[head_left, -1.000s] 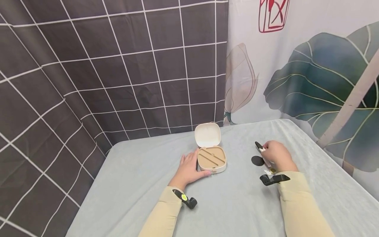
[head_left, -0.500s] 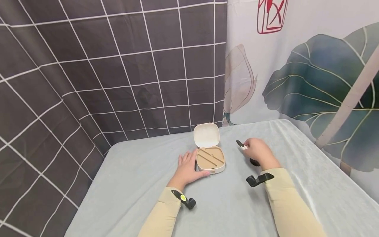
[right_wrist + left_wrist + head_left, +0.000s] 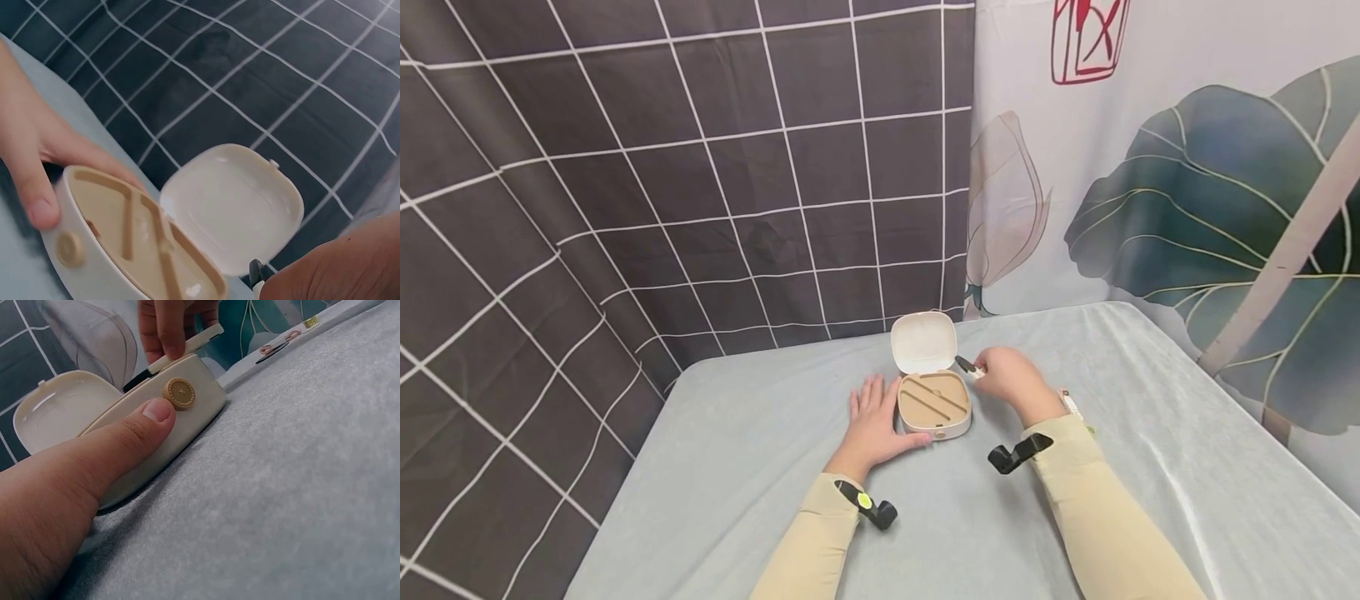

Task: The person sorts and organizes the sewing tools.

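Note:
A cream case (image 3: pixel 935 412) sits with its lid (image 3: pixel 925 343) tipped back; a tan insert (image 3: pixel 112 215) with slanted slots lines it. My left hand (image 3: pixel 871 429) rests against the case's left side, fingers stretched along it and thumb on the front beside a round tan button (image 3: pixel 180 394). At the case's back right edge, my right hand (image 3: pixel 1013 383) pinches a slim cream tool with a dark end (image 3: pixel 187 350). The dark end points toward the lid's hinge, and in the left wrist view the tool lies across the case's top edge. Its exact kind I cannot tell.
A pale grey cloth (image 3: pixel 760 433) covers the table. Small things lie on it to the right, partly hidden by the right wrist: a white piece (image 3: pixel 1070 404), and in the left wrist view a dark flat disc (image 3: pixel 272 354) and a yellow piece (image 3: pixel 310 322). Patterned curtains hang behind.
My right hand has carried the slim tool left from among the small things to the case's back right edge. My left hand has stayed against the case.

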`<state>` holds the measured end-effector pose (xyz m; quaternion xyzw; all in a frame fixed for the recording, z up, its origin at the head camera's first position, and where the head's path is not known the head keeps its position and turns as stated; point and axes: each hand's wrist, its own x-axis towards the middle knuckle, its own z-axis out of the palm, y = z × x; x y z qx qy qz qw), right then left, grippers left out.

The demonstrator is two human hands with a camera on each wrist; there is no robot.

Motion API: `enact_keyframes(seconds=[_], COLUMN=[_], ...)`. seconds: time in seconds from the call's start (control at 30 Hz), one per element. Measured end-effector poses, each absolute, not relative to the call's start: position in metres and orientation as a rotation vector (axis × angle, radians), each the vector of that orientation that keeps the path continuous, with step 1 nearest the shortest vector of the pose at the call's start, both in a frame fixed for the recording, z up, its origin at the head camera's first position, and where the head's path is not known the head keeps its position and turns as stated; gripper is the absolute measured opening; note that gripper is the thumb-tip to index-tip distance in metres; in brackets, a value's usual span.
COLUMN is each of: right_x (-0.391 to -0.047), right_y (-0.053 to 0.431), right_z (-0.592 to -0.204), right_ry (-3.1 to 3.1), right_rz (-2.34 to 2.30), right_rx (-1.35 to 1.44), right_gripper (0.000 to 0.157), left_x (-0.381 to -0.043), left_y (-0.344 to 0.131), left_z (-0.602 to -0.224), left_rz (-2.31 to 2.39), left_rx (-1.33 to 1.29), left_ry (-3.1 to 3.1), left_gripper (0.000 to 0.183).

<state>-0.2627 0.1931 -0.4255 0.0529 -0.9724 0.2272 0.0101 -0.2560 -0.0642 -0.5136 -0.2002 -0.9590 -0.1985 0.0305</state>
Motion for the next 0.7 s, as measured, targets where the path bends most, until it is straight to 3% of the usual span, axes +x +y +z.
enact_keyframes(seconds=[0.7], right_x=[-0.259], right_y=[0.148], right_z=[-0.429], right_ry=[-3.062], right_rz=[0.726], right_rx=[0.334], right_gripper=[0.009], left_x=[-0.254], left_y=[-0.064], left_z=[-0.511], left_rz=[-0.607], left_rx=[-0.600], left_ry=[-2.950], left_gripper=[0.119])
